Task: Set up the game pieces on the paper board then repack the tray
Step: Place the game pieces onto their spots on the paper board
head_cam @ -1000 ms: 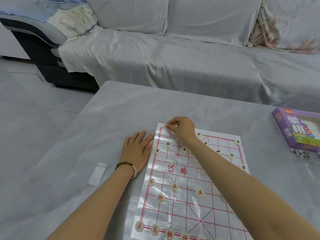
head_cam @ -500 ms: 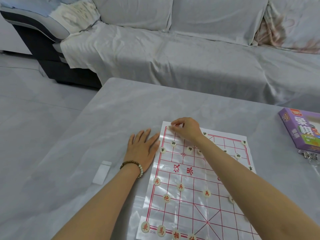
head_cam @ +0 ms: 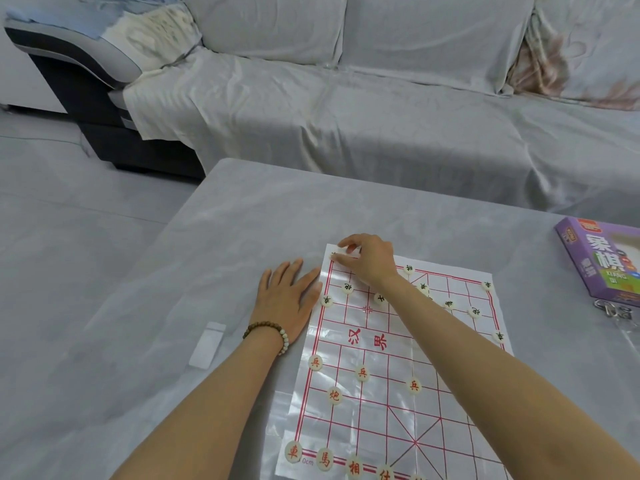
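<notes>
- R hand point(head_cam: 370, 261) is pinching a pale piece point(head_cam: 346, 250) at the paper board point(head_cam: 398, 410) far-left corner; L hand point(head_cam: 287, 299) is lying flat, thumb at the board edge.
- Risk: you're reaching w/ R forearm over the black pieces point(head_cam: 347, 288); pulling back low could be knocking them off-grid.
- Box point(head_cam: 602, 261) & keys point(head_cam: 613, 308) are sitting right, white block point(head_cam: 207, 344) left, not obstructing.

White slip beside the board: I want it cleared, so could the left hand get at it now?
Probably yes: the left hand lies flat, holding nothing, and the white slip sits on open table beside that forearm, nothing between.
</notes>
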{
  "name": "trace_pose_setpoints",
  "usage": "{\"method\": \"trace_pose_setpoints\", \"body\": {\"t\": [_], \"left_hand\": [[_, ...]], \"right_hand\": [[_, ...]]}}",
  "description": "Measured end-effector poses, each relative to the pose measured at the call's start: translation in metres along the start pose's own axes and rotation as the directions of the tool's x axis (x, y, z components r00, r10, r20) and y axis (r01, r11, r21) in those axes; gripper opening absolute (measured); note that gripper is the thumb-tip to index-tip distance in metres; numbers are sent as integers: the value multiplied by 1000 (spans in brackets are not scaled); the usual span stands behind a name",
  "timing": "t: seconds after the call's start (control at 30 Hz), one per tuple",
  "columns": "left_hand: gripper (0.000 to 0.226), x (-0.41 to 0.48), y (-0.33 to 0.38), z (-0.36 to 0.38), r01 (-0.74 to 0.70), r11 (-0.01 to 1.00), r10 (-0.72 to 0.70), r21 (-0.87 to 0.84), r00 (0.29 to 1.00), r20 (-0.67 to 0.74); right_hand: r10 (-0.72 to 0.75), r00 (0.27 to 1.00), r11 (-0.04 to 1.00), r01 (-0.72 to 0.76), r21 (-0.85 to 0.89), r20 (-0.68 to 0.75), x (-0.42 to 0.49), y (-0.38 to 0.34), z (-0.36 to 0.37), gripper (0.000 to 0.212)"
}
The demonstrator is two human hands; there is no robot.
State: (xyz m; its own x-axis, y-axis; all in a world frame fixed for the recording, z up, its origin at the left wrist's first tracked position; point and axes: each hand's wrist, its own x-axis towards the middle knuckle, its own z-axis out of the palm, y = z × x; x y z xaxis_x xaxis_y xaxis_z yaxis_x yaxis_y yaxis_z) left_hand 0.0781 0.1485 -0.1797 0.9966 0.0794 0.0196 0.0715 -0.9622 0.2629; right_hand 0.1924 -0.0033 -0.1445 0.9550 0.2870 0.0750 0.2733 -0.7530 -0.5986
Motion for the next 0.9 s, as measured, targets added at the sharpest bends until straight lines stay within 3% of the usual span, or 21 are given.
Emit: {"method": "trace_pose_setpoints", "body": {"t": [0.17, 0.37, 0.6, 0.77, 0.9], "left_hand": [[77, 0, 1, -2, -10, 1000, 10, -12, 1000, 12], [82, -3, 2, -6, -20, 998, 23, -59, 999, 50], [62, -12, 41, -22, -87, 987, 91, -139, 996, 19], [64, -14, 74, -20, -203, 969, 206, -139, 978, 10], [48, -12, 95, -14, -215, 975, 219, -59, 972, 80]], "right_hand": [[12, 987, 994, 7, 112, -163, -6, 16, -46, 15], [-2, 998, 1000, 0, -23, -68, -44, 49, -81, 9], [54, 997, 997, -57, -54, -56, -78, 74, -88, 13], [-16, 1000, 992, 14, -128, -12, -94, 74, -85, 23], [-78, 995, 974, 89, -210, 60, -102, 71, -79, 30]]}}
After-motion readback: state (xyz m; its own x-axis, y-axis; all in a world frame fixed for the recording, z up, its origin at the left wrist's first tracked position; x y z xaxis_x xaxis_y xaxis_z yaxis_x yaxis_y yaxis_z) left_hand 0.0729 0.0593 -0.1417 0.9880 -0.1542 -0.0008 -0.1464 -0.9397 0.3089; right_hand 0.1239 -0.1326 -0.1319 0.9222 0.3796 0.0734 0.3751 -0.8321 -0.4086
